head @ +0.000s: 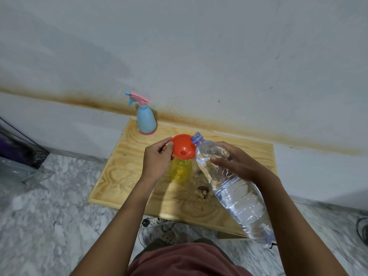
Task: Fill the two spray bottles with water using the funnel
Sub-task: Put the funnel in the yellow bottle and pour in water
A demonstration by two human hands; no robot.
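Observation:
An orange funnel sits in the neck of a yellow see-through spray bottle standing mid-table without its spray head. My left hand pinches the funnel's left rim. My right hand grips a large clear water bottle, tilted so its open mouth rests at the funnel's right rim. A blue spray bottle with a pink trigger head stands upright at the table's far left corner, by the wall.
The small wooden table stands against a stained white wall. A dark brown blotch marks the tabletop near the water bottle. A power strip with cables lies on the marble floor under the front edge. Dark clutter sits at left.

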